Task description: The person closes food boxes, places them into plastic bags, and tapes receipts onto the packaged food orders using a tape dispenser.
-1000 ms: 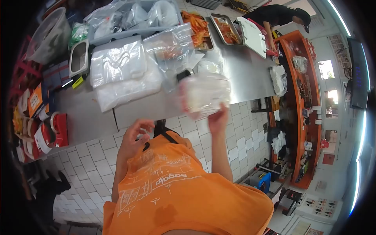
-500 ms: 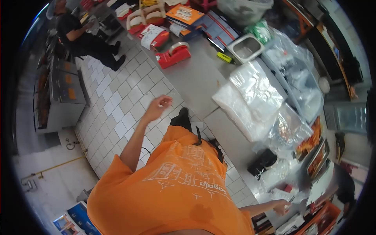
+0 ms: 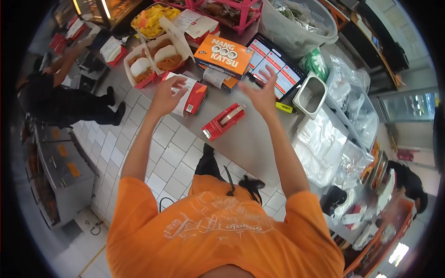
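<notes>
Fingers (image 3: 269, 73) spread on the right hand (image 3: 262, 96), loosely curled on the left hand (image 3: 167, 96) — both have swung over the counter (image 3: 259, 141). The left hovers by a red-and-white box (image 3: 196, 99), contact unclear; the right, beside an orange box (image 3: 223, 54) reading "MANG" and "KATSU" — a red tape dispenser (image 3: 223, 122) lies between them, nearer.
</notes>
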`<state>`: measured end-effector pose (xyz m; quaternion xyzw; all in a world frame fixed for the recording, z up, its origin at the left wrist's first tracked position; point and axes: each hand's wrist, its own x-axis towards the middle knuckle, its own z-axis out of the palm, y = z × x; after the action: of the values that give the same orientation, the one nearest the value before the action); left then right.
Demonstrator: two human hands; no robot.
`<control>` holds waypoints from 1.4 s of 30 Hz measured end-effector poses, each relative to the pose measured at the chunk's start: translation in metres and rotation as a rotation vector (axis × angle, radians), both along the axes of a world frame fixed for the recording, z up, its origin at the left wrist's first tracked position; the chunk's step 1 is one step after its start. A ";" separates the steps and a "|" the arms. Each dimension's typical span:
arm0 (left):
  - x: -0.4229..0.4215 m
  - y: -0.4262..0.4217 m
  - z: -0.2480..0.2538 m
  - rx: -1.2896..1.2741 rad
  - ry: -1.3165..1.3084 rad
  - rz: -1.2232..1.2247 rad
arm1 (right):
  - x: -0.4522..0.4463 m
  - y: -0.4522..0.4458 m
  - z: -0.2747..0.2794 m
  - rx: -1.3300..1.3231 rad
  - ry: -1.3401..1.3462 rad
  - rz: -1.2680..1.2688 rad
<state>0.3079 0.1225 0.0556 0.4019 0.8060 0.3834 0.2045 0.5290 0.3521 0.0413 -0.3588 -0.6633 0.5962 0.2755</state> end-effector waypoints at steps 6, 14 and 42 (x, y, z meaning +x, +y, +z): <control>-0.017 0.104 -0.059 -0.201 -0.201 0.350 | -0.082 0.015 -0.034 -0.634 -0.050 -0.258; -0.037 0.139 -0.077 0.101 -0.518 0.525 | -0.074 -0.004 -0.013 -0.675 -0.066 -0.182; 0.051 0.143 -0.039 0.211 -1.042 0.284 | 0.014 -0.055 0.026 -0.045 -0.064 -0.510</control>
<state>0.3587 0.2656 0.0164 0.0642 0.6016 0.6342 0.4814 0.5426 0.2972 0.0671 -0.5391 -0.5465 0.5104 0.3876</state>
